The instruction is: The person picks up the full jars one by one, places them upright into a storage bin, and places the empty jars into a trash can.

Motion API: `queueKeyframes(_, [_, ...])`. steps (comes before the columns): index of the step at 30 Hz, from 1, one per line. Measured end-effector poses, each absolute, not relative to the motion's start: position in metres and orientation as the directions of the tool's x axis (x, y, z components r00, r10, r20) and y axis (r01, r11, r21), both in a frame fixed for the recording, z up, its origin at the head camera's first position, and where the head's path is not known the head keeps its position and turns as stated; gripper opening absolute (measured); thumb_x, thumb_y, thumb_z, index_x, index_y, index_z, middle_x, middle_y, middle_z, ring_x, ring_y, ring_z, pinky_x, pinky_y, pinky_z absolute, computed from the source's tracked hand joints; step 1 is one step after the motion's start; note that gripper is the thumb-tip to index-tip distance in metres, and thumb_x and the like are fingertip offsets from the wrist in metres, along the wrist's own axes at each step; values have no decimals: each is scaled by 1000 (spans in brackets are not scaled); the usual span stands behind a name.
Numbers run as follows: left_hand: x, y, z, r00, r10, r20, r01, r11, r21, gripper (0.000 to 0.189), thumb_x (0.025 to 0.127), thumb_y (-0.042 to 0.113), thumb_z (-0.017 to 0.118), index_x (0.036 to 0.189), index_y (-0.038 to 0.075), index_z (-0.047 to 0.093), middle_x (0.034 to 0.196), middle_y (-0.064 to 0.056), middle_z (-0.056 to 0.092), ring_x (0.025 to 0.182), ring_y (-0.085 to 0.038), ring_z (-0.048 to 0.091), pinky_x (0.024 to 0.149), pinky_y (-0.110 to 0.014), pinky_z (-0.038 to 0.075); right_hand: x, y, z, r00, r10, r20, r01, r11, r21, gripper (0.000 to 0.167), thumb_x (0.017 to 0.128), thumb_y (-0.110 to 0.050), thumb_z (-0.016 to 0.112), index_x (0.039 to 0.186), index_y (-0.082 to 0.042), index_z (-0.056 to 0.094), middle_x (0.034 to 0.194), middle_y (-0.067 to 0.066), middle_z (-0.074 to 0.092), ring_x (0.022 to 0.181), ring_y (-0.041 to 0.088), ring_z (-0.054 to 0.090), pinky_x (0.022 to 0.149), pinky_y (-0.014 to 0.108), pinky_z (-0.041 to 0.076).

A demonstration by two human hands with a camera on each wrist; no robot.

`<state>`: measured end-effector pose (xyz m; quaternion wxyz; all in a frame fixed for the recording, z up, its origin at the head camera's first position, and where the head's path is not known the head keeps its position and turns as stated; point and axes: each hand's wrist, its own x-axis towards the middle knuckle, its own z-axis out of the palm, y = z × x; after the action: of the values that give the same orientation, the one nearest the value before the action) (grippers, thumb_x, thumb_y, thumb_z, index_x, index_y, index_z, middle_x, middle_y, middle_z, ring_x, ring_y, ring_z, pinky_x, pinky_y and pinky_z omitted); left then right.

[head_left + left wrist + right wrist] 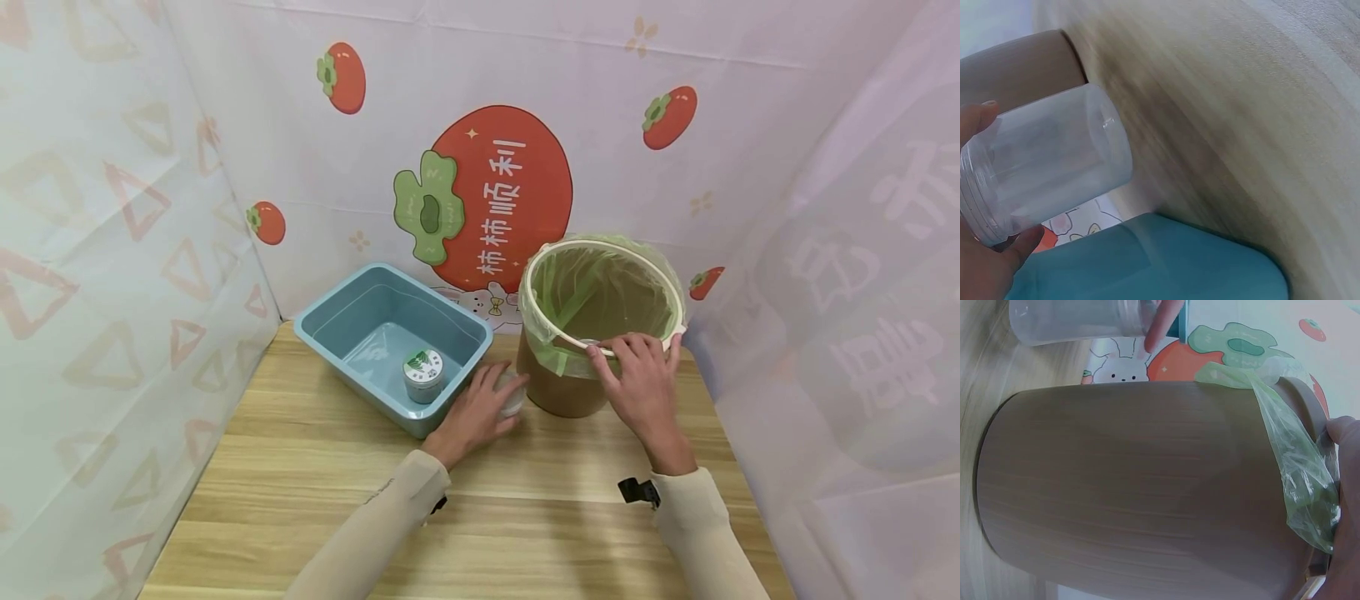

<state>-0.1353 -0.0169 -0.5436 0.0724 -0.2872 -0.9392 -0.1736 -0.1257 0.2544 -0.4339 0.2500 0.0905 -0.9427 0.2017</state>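
Observation:
My left hand (pixel 480 408) holds a clear plastic jar (pixel 1054 156) near its ridged top end, thumb and fingers on opposite sides. The jar stands upright close over the table, between the blue basin (pixel 367 387) and the brown trash bin (pixel 566 392). My right hand (pixel 645 383) grips the near rim of the bin, fingers curled over its pale ring. A thin green bag (pixel 1297 469) lines the bin and folds out over the rim. In the right wrist view, a left finger (pixel 1165 325) shows against the jar's top.
Inside the basin, near its front right corner, sits a small round tub (pixel 423 375) with a white and green printed lid. The wooden table (pixel 525 517) ends at a printed cloth wall (pixel 600 167) behind, with more cloth on both sides.

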Motion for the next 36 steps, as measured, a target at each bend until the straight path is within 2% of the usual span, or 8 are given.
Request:
queueKeyframes(6, [-132, -17, -530, -816, 523, 247, 573, 790, 221, 72, 100, 46, 79, 164, 32, 49, 170, -13, 42, 152, -35, 46, 121, -51, 49, -125, 254, -434, -852, -71, 519, -277, 902, -331, 36, 105, -42, 68, 106, -8, 80, 114, 17, 75, 124, 44, 57, 127, 82, 6])
queueKeyframes(14, [-128, -20, -505, -780, 531, 332, 602, 781, 167, 72, 97, 47, 81, 162, 32, 51, 167, -12, 46, 146, -33, 52, 118, -48, 51, -124, 254, -432, -854, -73, 515, -278, 901, -333, 37, 106, -42, 68, 105, -7, 79, 115, 18, 75, 125, 45, 57, 127, 82, 6])
queueKeyframes(24, [-123, -25, -470, -755, 544, 367, 635, 746, 201, 76, 94, 42, 86, 161, 29, 53, 166, -14, 46, 143, -37, 52, 112, -50, 57, -124, 254, -432, -857, -72, 510, -276, 900, -337, 38, 106, -43, 67, 106, -7, 80, 116, 19, 75, 126, 45, 57, 127, 81, 6])
queueKeyframes(31, [-120, -28, -445, -739, 543, 399, 648, 734, 201, 75, 95, 43, 84, 161, 28, 52, 168, -13, 43, 143, -35, 52, 105, -49, 60, -124, 255, -432, -853, -76, 517, -283, 898, -335, 38, 106, -42, 68, 106, -6, 80, 115, 19, 75, 125, 45, 57, 126, 82, 5])
queueKeyframes(36, [-117, -30, -421, -725, 544, 421, 660, 724, 200, 74, 96, 43, 83, 161, 29, 52, 169, -15, 43, 144, -36, 52, 106, -51, 59, -125, 255, -433, -846, -83, 527, -290, 901, -324, 37, 105, -42, 69, 105, -7, 80, 113, 18, 75, 124, 45, 58, 126, 82, 5])
